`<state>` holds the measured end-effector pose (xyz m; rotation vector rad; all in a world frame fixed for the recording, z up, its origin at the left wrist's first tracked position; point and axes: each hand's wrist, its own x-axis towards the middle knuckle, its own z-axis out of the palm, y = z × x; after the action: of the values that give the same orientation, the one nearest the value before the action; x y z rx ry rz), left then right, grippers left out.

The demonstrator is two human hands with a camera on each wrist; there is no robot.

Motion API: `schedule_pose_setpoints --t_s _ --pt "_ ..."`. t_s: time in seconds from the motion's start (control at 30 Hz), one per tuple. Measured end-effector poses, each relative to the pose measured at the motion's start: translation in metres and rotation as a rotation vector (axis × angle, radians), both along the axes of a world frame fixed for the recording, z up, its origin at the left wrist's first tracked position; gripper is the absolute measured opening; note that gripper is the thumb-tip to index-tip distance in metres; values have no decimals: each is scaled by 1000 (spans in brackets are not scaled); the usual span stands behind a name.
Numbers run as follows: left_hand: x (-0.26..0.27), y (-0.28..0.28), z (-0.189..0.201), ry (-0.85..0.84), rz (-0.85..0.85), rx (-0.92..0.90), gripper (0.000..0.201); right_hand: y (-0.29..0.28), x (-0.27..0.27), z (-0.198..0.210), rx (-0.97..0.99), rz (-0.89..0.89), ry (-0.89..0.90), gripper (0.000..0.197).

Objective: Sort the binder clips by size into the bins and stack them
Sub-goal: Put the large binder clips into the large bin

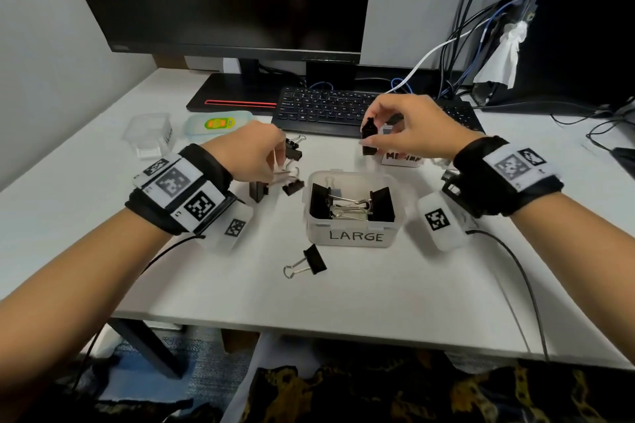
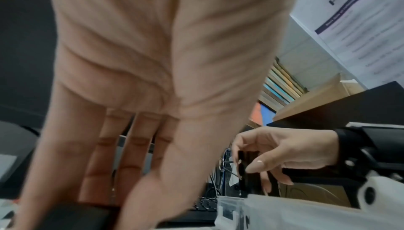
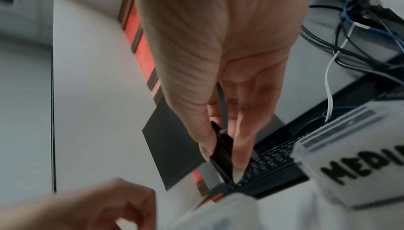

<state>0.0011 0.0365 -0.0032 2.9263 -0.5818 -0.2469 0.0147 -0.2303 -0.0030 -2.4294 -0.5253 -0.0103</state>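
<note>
A lone black binder clip w/ silver wire handles (image 1: 311, 261) is seen lying nearest on the white bench (image 1: 378, 295). Behind it, two big black clips are held in the clear plastic bin marked LARGE (image 1: 355, 237). Further back, left hand (image 1: 256, 154) fingers are curled down among small black clips (image 1: 292, 186); grip can't be told. A black medium clip (image 1: 369, 136) is pinched by right hand (image 1: 409, 129) thumb & fingers (image 3: 242, 149), above the bin marked MEDIUM (image 3: 358, 168).

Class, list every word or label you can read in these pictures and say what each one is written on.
"LARGE": front of the clear bin holding big clips.
"MEDI", cut off: bin by the right hand.
"Pay", cut off: wall poster; its small print is blurred.
Far-left bin label: unreadable.
</note>
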Motion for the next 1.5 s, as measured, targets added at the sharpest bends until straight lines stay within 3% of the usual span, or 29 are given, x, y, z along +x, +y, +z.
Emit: schedule_pose_setpoints --t_s 0.13,0.27,0.33,0.43,0.53,0.63,0.7,0.8,0.93,1.07,1.23,1.5 --pt "5 5 -4 17 41 -59 29 -3 -22 8 329 45 276 20" --pt "3 5 -11 171 134 -30 36 -5 -34 15 478 59 376 24" --pt "2 6 -14 198 130 -49 27 -6 -36 18 448 56 340 26" --pt "4 8 -14 46 43 12 13 -8 -38 18 296 67 203 17" --pt "7 13 -5 -78 -4 -50 9 -10 -43 13 75 131 -5 14" --pt "-2 12 10 -161 -80 -288 12 -11 -50 6 -34 171 -121 9" --pt "-16 1 20 -82 -170 -491 14 -11 -53 1 -66 195 -146 9" --pt "-36 -21 26 48 -331 -578 19 -9 -53 -3 -95 209 -140 12" --pt "-41 -40 14 41 -450 -459 15 -9 -55 -2 -53 198 -88 18" --pt "-41 -46 4 46 -458 -414 14 -9 -64 3 35 196 15 30" --pt "-45 -47 -2 44 -453 -375 13 -10 -70 2 110 185 210 27" --pt "-47 -49 -8 9 -434 -270 10 0 -64 3 -86 186 156 18"
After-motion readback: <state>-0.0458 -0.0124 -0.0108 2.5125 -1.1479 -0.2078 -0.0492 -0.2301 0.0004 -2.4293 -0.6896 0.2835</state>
